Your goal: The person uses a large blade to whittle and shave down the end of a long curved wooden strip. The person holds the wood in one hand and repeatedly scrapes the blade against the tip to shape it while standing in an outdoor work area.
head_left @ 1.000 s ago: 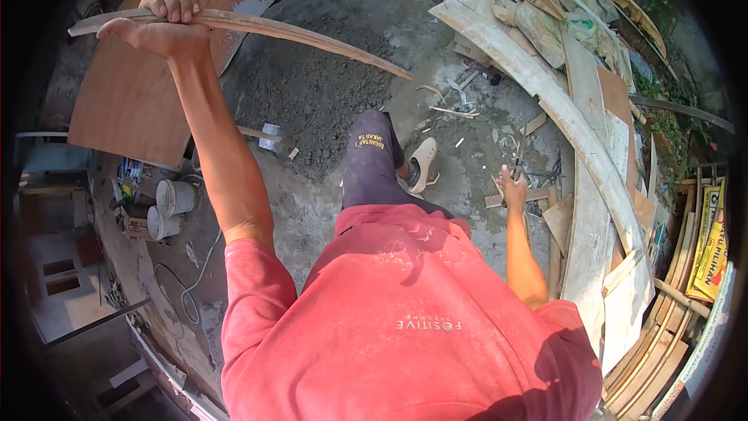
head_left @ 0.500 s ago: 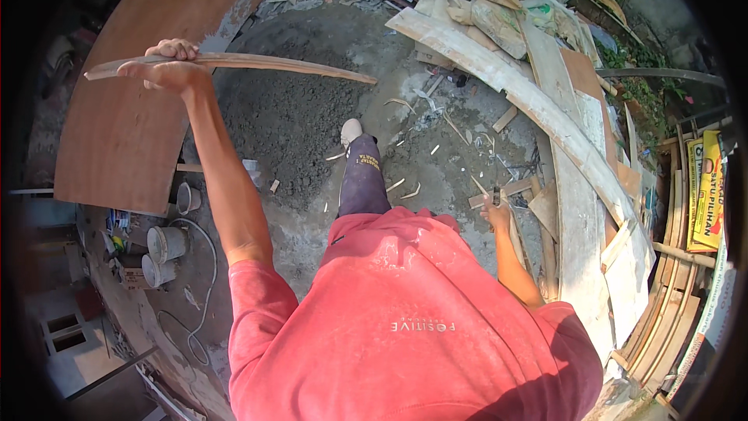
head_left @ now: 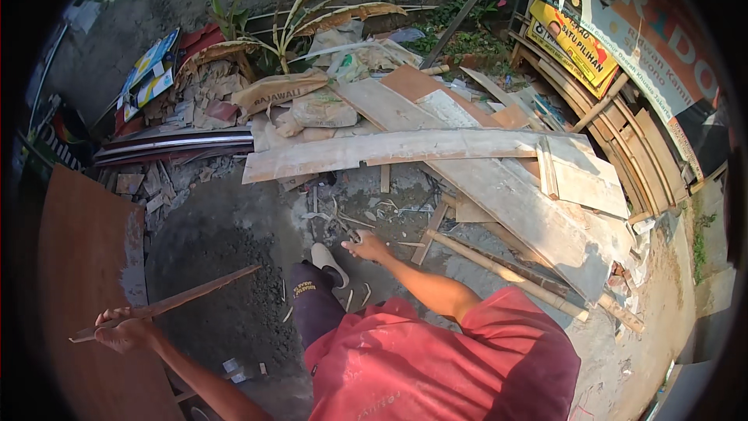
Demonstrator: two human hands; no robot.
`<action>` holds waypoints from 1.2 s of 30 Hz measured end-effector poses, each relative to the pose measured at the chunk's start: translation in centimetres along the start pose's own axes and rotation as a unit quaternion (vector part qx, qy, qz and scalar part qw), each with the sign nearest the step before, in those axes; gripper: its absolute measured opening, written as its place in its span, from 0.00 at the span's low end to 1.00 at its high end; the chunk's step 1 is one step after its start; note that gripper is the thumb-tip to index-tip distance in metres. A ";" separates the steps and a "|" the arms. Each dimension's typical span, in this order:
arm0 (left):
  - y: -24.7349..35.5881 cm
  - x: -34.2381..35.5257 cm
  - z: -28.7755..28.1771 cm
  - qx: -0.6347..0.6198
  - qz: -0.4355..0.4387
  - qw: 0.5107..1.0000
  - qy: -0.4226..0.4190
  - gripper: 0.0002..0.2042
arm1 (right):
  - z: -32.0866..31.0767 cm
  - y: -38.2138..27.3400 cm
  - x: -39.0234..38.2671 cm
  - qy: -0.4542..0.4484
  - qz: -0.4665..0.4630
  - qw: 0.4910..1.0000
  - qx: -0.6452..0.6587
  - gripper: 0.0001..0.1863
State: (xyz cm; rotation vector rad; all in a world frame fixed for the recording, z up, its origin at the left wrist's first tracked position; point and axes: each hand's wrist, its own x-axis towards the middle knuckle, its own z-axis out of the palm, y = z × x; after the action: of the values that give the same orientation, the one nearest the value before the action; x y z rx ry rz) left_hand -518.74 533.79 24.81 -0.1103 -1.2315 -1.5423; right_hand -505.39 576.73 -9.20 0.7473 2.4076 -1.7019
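My left hand (head_left: pixel 125 330) is closed round one end of a long, rough wooden strip (head_left: pixel 204 291), which slants up to the right over the grey, crumbly ground. Behind that hand stands a large brown plywood sheet (head_left: pixel 86 257). My right hand (head_left: pixel 366 246) is held out in front of me, past my shoe, with its fingers curled round a small dark tool (head_left: pixel 347 229). Its kind is too small to make out. Pale wood slivers lie on the concrete around this hand.
A long whitish board (head_left: pixel 436 146) lies across a heap of planks to the right. A bamboo pole (head_left: pixel 506 274) rests near my right arm. Crumpled paper sacks (head_left: pixel 284 92) and a plant stand farther off. Yellow and orange banners (head_left: pixel 573 47) hang over slatted wood at the right.
My view has turned to the right, bringing the board heap and banners toward the middle. My right hand now reaches forward. My left hand still grips the strip, now lower in view.
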 end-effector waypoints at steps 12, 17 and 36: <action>-7.4 -1.8 9.6 -0.226 -0.356 0.869 -0.258 0.24 | 0.8 -4.0 -6.0 0.060 -0.113 0.990 -0.055 0.38; -9.2 -1.6 8.4 -0.277 -0.403 0.833 -0.260 0.24 | 5.7 -4.6 -4.3 0.052 -0.220 0.972 -0.058 0.49; -1.7 -1.8 -5.4 0.032 -0.332 0.922 -0.198 0.23 | 15.7 -4.1 -2.4 -0.094 -0.165 0.974 -0.122 0.44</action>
State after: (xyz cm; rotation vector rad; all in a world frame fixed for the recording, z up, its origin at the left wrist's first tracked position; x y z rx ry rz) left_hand -516.58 530.81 20.17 0.0523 -1.7562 -2.1299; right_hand -508.17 560.64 -10.69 0.1514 2.6438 -1.4512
